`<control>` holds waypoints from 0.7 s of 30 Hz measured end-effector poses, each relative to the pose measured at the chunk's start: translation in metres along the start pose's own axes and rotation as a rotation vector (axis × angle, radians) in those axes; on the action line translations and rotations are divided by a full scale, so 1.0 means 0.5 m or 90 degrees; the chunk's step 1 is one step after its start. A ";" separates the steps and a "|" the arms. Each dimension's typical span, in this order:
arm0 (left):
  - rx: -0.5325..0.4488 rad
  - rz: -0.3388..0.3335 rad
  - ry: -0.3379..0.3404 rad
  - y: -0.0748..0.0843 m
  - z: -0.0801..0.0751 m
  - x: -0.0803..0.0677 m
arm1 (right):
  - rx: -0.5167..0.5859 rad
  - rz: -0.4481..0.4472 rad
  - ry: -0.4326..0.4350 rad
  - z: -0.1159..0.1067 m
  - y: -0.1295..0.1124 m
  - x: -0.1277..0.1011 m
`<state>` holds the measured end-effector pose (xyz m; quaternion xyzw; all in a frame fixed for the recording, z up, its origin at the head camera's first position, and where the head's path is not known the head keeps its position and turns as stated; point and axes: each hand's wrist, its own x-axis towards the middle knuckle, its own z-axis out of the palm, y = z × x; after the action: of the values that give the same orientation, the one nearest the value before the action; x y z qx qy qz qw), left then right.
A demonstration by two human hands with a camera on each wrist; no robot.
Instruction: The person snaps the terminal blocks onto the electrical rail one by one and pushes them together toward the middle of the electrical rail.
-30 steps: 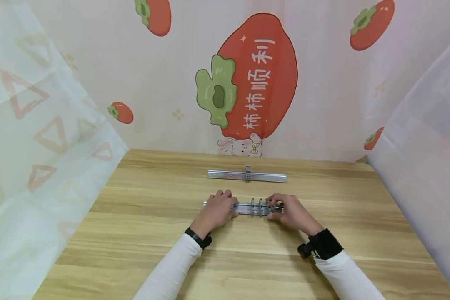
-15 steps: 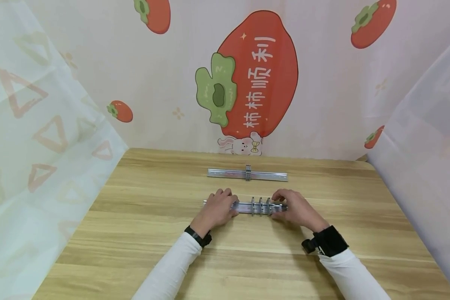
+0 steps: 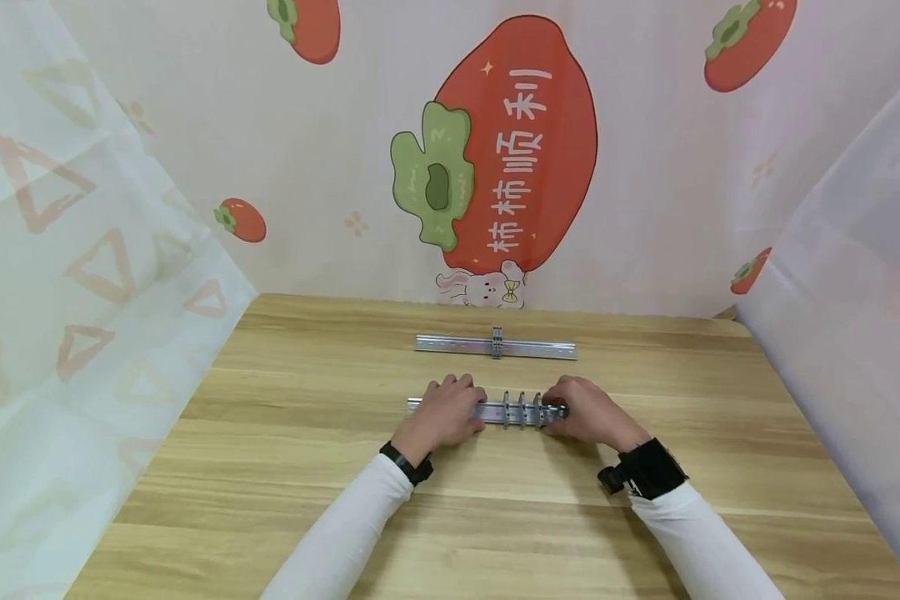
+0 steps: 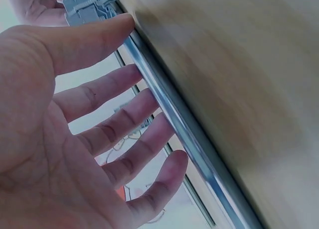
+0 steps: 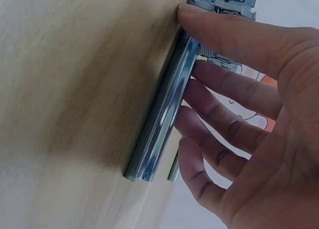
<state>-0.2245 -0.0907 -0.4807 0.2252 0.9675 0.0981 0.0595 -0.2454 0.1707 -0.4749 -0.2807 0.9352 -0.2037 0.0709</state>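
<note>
A metal rail [image 3: 493,410] lies across the middle of the wooden table [image 3: 270,467] and carries three grey terminal blocks [image 3: 521,408]. My left hand [image 3: 457,408] grips the rail's left part, thumb on the near edge and fingers over the far edge. The left wrist view shows that hand [image 4: 144,74] on the rail [image 4: 179,124], with its thumb close to the blocks [image 4: 84,5]. My right hand [image 3: 562,408] holds the rail's right end. In the right wrist view its thumb [image 5: 219,32] presses beside a block [image 5: 227,2] and its fingers reach behind the rail [image 5: 164,119].
A second metal rail [image 3: 457,343] with one terminal block [image 3: 497,342] lies farther back on the table, parallel to the first. Printed curtains close in the table at the back, left and right. Bare wood surrounds both rails.
My left hand has slid slightly right along the rail. The right hand has shifted a little at the rail's right end. The blocks and the far rail have stayed put.
</note>
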 end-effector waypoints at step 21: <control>0.010 -0.006 0.013 0.035 0.009 0.029 | 0.002 -0.025 0.012 0.011 0.005 0.013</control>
<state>-0.2294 -0.0682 -0.4825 0.2202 0.9698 0.0927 0.0486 -0.2508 0.1670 -0.4813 -0.2969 0.9299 -0.2093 0.0582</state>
